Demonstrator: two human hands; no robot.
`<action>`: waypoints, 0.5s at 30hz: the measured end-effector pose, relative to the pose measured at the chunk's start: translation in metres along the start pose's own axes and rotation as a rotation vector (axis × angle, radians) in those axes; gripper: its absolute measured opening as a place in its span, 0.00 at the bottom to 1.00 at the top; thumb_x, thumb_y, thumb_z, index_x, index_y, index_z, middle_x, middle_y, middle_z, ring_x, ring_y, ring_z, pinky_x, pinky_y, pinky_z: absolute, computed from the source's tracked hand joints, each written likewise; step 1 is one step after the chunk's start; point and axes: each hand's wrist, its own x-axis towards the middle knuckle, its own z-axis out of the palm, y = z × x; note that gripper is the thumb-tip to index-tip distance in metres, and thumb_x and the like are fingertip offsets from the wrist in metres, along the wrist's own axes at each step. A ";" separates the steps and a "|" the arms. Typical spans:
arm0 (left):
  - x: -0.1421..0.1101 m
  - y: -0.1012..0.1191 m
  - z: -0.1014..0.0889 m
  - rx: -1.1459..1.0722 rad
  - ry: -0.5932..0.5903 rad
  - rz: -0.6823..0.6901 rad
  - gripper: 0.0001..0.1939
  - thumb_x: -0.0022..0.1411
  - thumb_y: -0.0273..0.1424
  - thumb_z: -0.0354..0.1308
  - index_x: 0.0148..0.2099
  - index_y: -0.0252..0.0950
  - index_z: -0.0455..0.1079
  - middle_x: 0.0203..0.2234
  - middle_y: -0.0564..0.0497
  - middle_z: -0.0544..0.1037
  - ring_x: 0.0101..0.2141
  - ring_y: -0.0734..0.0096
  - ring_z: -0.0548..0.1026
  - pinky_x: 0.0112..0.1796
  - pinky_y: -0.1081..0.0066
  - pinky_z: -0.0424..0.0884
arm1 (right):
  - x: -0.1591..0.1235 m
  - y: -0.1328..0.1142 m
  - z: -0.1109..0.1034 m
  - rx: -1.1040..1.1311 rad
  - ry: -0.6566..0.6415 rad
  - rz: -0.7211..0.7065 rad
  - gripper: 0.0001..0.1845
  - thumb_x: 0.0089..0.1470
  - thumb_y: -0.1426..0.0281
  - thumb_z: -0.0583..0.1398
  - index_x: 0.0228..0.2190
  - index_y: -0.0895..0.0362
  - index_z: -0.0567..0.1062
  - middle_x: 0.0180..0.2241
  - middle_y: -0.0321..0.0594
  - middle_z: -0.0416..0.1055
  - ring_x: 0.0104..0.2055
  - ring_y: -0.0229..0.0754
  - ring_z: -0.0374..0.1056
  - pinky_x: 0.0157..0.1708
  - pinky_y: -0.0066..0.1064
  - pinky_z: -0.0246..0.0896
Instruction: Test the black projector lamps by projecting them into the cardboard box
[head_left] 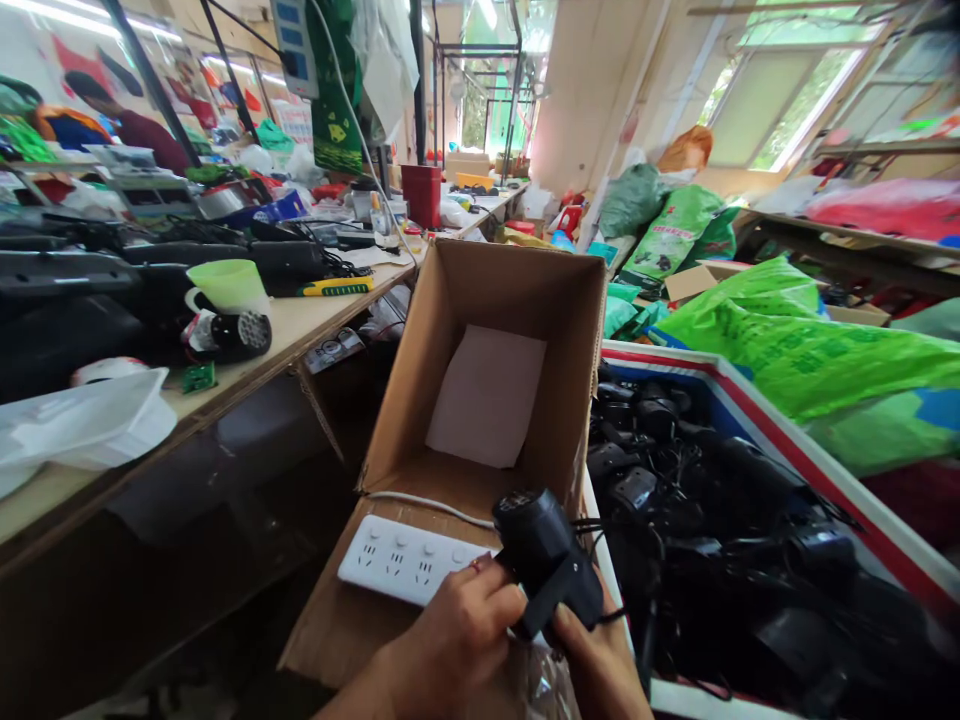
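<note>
A black hair dryer [541,545] is held over the front flap of an open cardboard box, its round grille end tilted up and away from me. My right hand [604,655] grips it from the right, thumb against its lower part. The fingers of my left hand [469,625] are curled closed at the dryer's left side; part of their hold is hidden. Just beyond my left hand, a white power strip [397,555] lies on the flap, its cord running along the box edge. Clear plastic wrapping [547,685] shows below the dryer, between my hands.
The cardboard box [397,420] has a pale sheet [491,395] at its bottom. On the right, a red-and-white-rimmed bin [750,400] holds many black dryers and cords. A workbench [300,330] on the left carries a green cup [229,285] and a white tray [112,425]. A person [142,135] is far left.
</note>
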 end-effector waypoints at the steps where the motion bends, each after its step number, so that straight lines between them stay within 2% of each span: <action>1: 0.000 0.001 0.001 -0.008 -0.007 -0.001 0.15 0.44 0.14 0.48 0.31 0.37 0.63 0.28 0.49 0.72 0.32 0.64 0.69 0.34 0.68 0.64 | -0.001 0.000 0.000 0.011 0.014 0.011 0.36 0.33 0.60 0.71 0.46 0.52 0.68 0.36 0.38 0.75 0.38 0.46 0.70 0.36 0.34 0.64; 3: -0.001 0.002 0.003 -0.097 0.036 -0.032 0.18 0.44 0.13 0.49 0.36 0.38 0.64 0.31 0.49 0.73 0.34 0.64 0.70 0.36 0.68 0.65 | -0.002 0.000 -0.003 0.062 0.012 0.025 0.33 0.33 0.61 0.71 0.43 0.53 0.69 0.29 0.35 0.74 0.29 0.41 0.68 0.29 0.30 0.63; 5: -0.002 -0.001 0.004 -0.253 0.186 -0.086 0.21 0.45 0.14 0.53 0.41 0.39 0.64 0.38 0.48 0.73 0.39 0.61 0.70 0.41 0.66 0.66 | -0.003 0.001 -0.006 0.110 0.000 0.025 0.29 0.35 0.61 0.70 0.41 0.53 0.70 0.24 0.32 0.71 0.23 0.37 0.64 0.23 0.26 0.59; 7: -0.001 -0.006 0.006 -0.441 0.340 -0.205 0.26 0.45 0.17 0.59 0.47 0.40 0.64 0.46 0.46 0.70 0.47 0.57 0.68 0.47 0.64 0.63 | -0.003 0.002 -0.008 0.134 0.003 0.018 0.24 0.37 0.61 0.69 0.37 0.53 0.70 0.24 0.31 0.69 0.22 0.35 0.62 0.22 0.25 0.57; 8: 0.001 -0.009 0.008 -0.557 0.372 -0.286 0.32 0.43 0.19 0.64 0.51 0.41 0.62 0.50 0.45 0.68 0.51 0.55 0.65 0.50 0.62 0.61 | -0.004 0.001 -0.008 0.138 0.002 0.018 0.22 0.38 0.60 0.69 0.35 0.53 0.70 0.24 0.32 0.69 0.22 0.35 0.61 0.22 0.26 0.58; 9: 0.003 -0.011 0.010 -0.691 0.360 -0.366 0.39 0.39 0.21 0.68 0.54 0.42 0.60 0.53 0.44 0.66 0.53 0.53 0.64 0.52 0.61 0.60 | -0.005 0.001 -0.007 0.135 -0.013 0.023 0.20 0.39 0.59 0.68 0.35 0.52 0.70 0.25 0.32 0.69 0.22 0.35 0.61 0.22 0.26 0.58; 11: 0.008 -0.012 0.017 -0.964 0.227 -0.481 0.51 0.31 0.24 0.73 0.58 0.42 0.56 0.54 0.43 0.66 0.54 0.49 0.63 0.53 0.58 0.59 | -0.009 0.000 -0.002 0.133 -0.070 0.039 0.21 0.42 0.56 0.65 0.36 0.52 0.70 0.25 0.35 0.69 0.23 0.37 0.62 0.21 0.28 0.58; 12: 0.010 -0.012 0.021 -1.069 0.150 -0.507 0.50 0.30 0.26 0.74 0.58 0.41 0.58 0.53 0.43 0.68 0.53 0.48 0.64 0.52 0.57 0.60 | -0.012 -0.001 0.000 0.134 -0.104 0.048 0.22 0.42 0.54 0.64 0.37 0.53 0.70 0.26 0.36 0.69 0.23 0.38 0.62 0.20 0.28 0.58; 15: 0.014 -0.004 0.030 -1.218 0.051 -0.549 0.29 0.44 0.39 0.68 0.49 0.36 0.69 0.42 0.44 0.77 0.47 0.49 0.70 0.48 0.56 0.64 | -0.022 -0.007 0.002 0.101 -0.222 0.102 0.27 0.44 0.50 0.61 0.41 0.54 0.69 0.24 0.34 0.67 0.22 0.37 0.60 0.20 0.27 0.55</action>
